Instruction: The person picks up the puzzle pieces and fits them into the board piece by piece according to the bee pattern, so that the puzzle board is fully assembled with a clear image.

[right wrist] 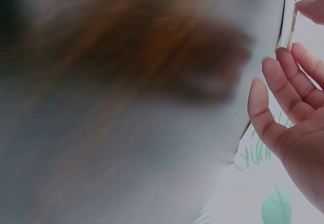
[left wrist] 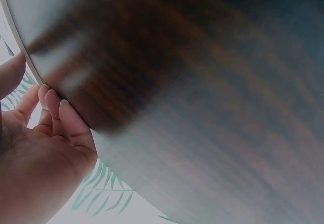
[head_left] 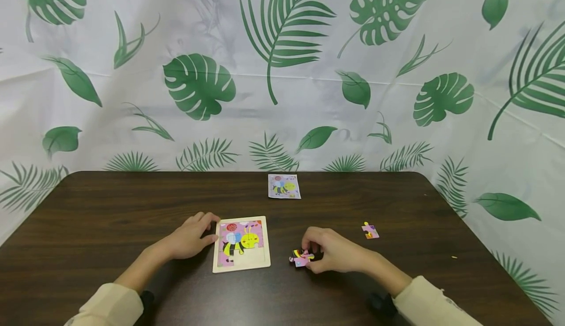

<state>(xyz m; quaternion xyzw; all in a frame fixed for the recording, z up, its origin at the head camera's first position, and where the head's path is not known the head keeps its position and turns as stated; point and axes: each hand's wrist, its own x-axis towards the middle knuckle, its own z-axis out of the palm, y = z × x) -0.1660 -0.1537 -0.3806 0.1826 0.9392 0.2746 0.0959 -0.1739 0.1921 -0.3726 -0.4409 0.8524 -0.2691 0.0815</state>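
Note:
A square wooden puzzle board (head_left: 251, 259) lies on the table, its upper and left parts filled with a pink bee picture and its lower right showing bare wood. My left hand (head_left: 189, 238) rests at the board's left edge, forefinger near the upper corner and thumb lower down. To the right of the board, my right hand (head_left: 334, 251) pinches a pink puzzle piece (head_left: 302, 258) with yellow and black on it, low over the table. The fingers partly cover it. In the right wrist view only a thin edge of the piece (right wrist: 293, 24) shows between thumb and fingers.
Another pink puzzle piece (head_left: 371, 231) lies farther right. A picture card (head_left: 284, 187) of the same bee lies near the table's back edge. The dark wood table (head_left: 132, 203) backs onto a white cloth (head_left: 309, 115) printed with green leaves.

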